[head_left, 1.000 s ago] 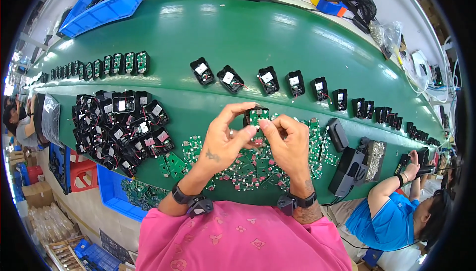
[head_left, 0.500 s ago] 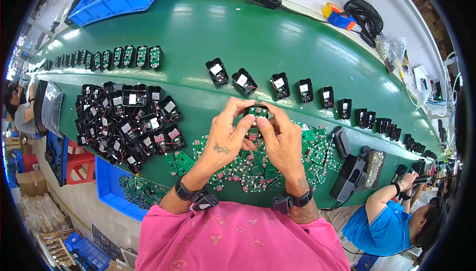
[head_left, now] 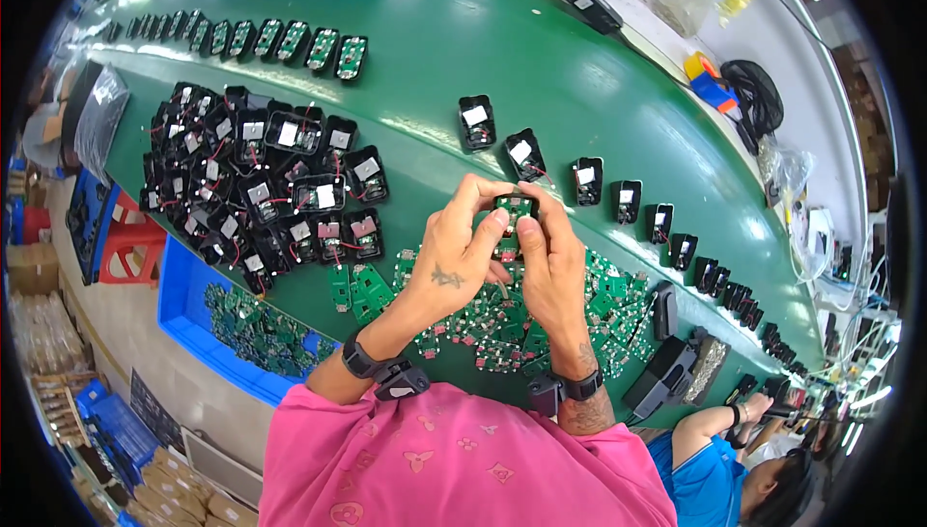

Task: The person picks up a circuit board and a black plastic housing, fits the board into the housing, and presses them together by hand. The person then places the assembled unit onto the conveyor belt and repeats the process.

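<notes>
Both my hands hold a small black plastic case with a green circuit board (head_left: 517, 206) in it, above the middle of the green table. My left hand (head_left: 460, 245) wraps its left side, thumb pressing on the board. From the right, my right hand (head_left: 552, 271) grips the same case, its thumb also on the board. Fingers hide much of the case's sides. Under my hands spreads a heap of loose green circuit boards (head_left: 483, 332). Beyond them runs a row of open black cases (head_left: 587, 178) with white squares and red wires inside.
Left lies a large pile of black cases (head_left: 259, 197); behind it stands a row of cases with green boards (head_left: 323, 50). A blue bin (head_left: 176, 305) of boards sits below the table edge. A black device (head_left: 662, 380) and a person in blue (head_left: 703, 464) are at right.
The view has turned, so the table and its rows sit differently in the picture. Both hands keep hold of the case, thumbs still on the board.
</notes>
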`<action>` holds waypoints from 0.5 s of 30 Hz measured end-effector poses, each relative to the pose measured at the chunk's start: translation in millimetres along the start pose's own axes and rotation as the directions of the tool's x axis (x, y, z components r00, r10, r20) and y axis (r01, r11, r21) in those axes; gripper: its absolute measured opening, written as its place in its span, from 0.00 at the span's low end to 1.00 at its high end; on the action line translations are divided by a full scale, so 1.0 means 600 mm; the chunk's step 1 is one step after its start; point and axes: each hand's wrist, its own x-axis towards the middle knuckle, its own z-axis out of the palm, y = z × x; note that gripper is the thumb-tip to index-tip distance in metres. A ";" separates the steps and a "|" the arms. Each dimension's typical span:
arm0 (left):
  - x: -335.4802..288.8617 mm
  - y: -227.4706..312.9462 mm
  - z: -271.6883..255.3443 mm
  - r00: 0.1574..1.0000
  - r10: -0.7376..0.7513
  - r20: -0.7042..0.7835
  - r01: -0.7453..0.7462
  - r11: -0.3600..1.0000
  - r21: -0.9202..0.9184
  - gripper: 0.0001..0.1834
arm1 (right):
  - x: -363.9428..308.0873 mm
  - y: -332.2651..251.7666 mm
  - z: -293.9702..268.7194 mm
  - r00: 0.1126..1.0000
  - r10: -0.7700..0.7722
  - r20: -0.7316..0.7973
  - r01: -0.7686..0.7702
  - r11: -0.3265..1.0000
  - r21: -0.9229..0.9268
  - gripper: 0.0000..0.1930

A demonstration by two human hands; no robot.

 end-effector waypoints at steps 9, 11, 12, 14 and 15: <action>0.014 0.001 -0.030 0.992 0.118 -0.040 -0.114 0.989 0.095 0.13 | 0.018 0.003 0.057 0.993 0.106 0.055 -0.119 0.885 0.451 0.18; 0.030 0.015 -0.040 0.981 0.192 -0.025 -0.185 0.968 0.167 0.13 | 0.036 0.003 0.067 0.996 0.091 0.009 -0.082 0.840 0.537 0.17; 0.044 0.021 -0.045 0.963 0.268 -0.012 -0.258 0.938 0.230 0.13 | 0.050 0.005 0.073 0.997 0.076 -0.015 -0.052 0.801 0.597 0.17; 0.085 0.039 -0.057 0.905 0.424 0.027 -0.408 0.850 0.334 0.13 | 0.087 -0.031 0.073 0.993 0.056 -0.102 0.007 0.846 0.533 0.18; 0.107 0.058 -0.063 0.873 0.485 0.049 -0.467 0.803 0.370 0.14 | 0.111 -0.041 0.073 0.993 -0.003 -0.114 0.062 0.852 0.520 0.18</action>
